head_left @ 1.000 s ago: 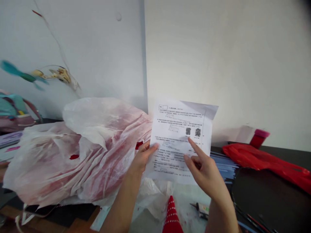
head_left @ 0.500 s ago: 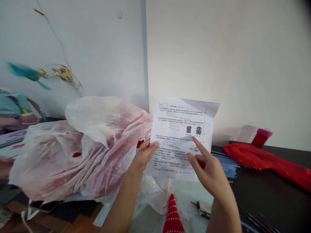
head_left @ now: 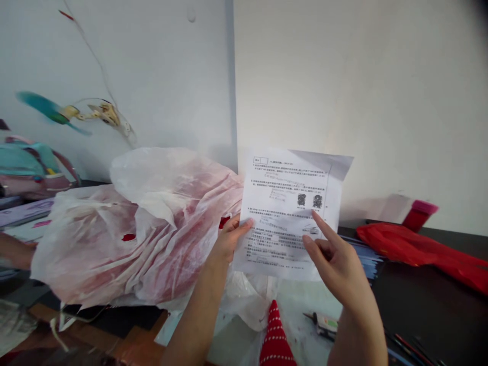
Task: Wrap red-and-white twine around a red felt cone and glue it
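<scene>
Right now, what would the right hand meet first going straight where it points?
The right hand would probably meet the printed sheet; depth is unclear, so its fingertip may be touching it.

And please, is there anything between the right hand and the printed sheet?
Nothing visible stands between the right hand and the printed sheet; the index finger points over its face, though contact is unclear. The left hand holds the left edge, and the white plastic lies leftward, out of the way.

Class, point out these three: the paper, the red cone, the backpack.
Paper [head_left: 287, 216]: head view, middle of its printed side.
Red cone [head_left: 276, 339]: head view, its dotted side.
Backpack [head_left: 21, 163]: head view, its teal part.
</scene>
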Available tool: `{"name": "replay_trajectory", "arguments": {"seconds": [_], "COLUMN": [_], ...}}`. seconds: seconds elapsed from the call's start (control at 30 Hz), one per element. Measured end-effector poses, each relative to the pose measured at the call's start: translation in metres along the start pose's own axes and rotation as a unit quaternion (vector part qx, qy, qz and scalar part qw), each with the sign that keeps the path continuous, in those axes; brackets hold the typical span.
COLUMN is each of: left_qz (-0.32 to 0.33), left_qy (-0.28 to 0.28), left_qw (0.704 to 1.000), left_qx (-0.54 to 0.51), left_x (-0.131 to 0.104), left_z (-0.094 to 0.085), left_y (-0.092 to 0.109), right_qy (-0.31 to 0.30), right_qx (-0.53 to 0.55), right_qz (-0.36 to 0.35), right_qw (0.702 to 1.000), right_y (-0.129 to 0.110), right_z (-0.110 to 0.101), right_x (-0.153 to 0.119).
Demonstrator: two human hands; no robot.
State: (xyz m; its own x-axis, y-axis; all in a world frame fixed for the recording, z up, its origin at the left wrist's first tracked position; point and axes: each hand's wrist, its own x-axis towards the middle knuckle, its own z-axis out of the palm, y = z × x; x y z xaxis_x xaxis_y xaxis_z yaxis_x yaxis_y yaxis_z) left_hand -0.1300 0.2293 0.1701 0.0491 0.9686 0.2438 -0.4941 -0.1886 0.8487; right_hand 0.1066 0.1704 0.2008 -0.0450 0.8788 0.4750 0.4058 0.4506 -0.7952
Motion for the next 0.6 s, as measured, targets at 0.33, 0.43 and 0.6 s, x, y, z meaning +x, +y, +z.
{"name": "replay_trajectory", "arguments": {"seconds": [0.33, 0.43, 0.6], "left_qz": [0.008, 0.007, -0.008], "left_qy": [-0.012, -0.007, -0.006], "left_qw": [1.000, 1.000, 1.000], "left_qx": [0.014, 0.015, 0.015], "left_x": [0.002, 0.001, 0.001], "left_z": [-0.002, -0.001, -0.001], "left_y": [-0.004, -0.004, -0.004], "right_qy": [0.042, 0.040, 0.011], "right_qx": [0.043, 0.045, 0.029], "right_qz": [0.006, -0.001, -0.022], "right_qw": [0.998, 0.998, 0.999], "right_y": [0.007, 0.007, -0.004], "right_z": [-0.013, -0.013, -0.001], "right_x": [-0.002, -0.003, -0.004]}}
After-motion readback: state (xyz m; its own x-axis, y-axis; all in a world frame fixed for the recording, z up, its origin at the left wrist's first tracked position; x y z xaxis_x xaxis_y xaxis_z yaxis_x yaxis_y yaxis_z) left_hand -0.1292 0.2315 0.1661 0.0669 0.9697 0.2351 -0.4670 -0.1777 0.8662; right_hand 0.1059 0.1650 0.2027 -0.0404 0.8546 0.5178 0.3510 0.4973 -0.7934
